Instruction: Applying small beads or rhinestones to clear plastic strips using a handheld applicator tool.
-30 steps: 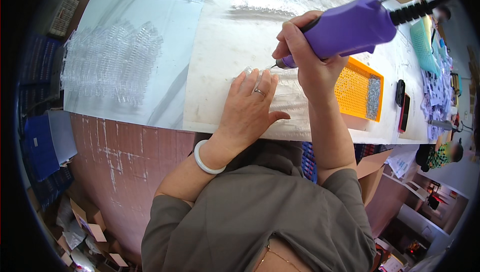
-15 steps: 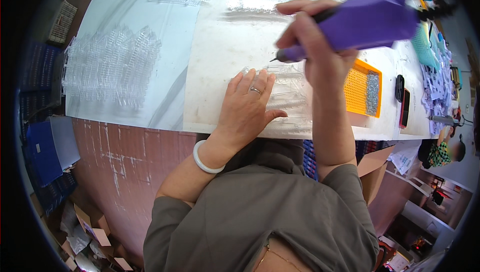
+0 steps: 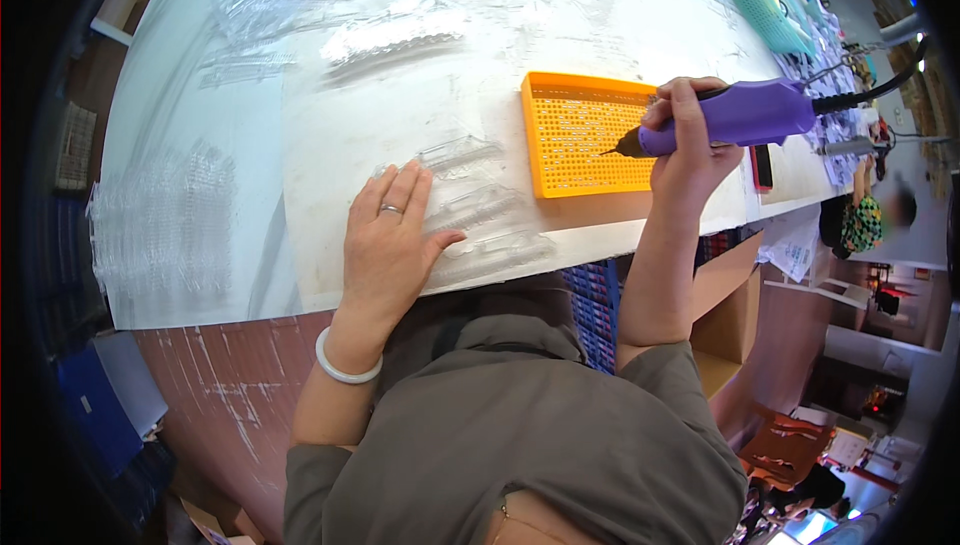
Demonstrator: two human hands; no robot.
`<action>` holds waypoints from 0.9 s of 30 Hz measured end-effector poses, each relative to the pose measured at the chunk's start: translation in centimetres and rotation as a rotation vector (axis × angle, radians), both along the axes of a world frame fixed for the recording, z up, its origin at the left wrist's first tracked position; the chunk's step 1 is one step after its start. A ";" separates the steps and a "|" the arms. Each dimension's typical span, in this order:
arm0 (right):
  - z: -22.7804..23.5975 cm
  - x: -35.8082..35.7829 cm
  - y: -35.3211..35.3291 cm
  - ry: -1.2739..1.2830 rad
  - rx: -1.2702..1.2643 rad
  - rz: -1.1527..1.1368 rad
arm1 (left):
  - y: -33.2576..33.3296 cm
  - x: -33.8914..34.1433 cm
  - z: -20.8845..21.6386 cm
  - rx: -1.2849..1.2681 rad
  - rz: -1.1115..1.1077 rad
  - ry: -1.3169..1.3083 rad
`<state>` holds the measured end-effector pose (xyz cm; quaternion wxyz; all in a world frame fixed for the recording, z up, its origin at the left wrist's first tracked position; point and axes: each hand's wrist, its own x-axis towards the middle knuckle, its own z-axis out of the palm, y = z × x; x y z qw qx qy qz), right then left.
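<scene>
My right hand (image 3: 692, 140) is closed around a purple electric screwdriver (image 3: 765, 113), which lies nearly level. Its thin bit points left, over the perforated bed of an orange tray (image 3: 538, 185); whether it touches the tray I cannot tell. My hand and the tool cover the tray's right end. Flat on the table, my left hand (image 3: 388, 235) has its fingers stretched out and the thumb apart. Clear plastic strips (image 3: 480, 205) lie just right of that hand, and its fingertips reach their left ends.
Many clear strips are laid out in a block (image 3: 165, 225) on the table's left. More clear plastic (image 3: 300, 5) is heaped at the far side. A teal basket (image 3: 765, 5) stands far right, near a dark phone-like object (image 3: 763, 167). An open cardboard box (image 3: 730, 315) sits below the table edge.
My right hand has brought the screwdriver from above the strips over to the orange tray. My left hand stays flat by the strips. The whole view has shifted.
</scene>
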<state>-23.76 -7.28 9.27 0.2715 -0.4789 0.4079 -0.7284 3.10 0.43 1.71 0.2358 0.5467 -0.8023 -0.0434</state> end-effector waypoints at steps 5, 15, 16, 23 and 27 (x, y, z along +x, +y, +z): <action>-0.7 -0.6 0.1 0.040 -0.004 -0.015 | 0.1 -0.3 0.5 0.015 0.006 -0.032; -1.2 -0.5 0.1 0.048 0.025 -0.021 | 0.1 -0.4 0.4 0.005 -0.011 -0.052; -1.2 -0.5 0.1 0.045 0.026 -0.020 | 0.1 -0.4 0.4 0.007 -0.010 -0.055; -1.2 -0.8 0.1 0.072 0.023 -0.032 | 0.0 -0.3 0.4 0.001 -0.014 -0.057; -1.2 -0.5 0.2 0.082 0.025 -0.036 | 0.0 -0.3 0.4 0.001 -0.011 -0.062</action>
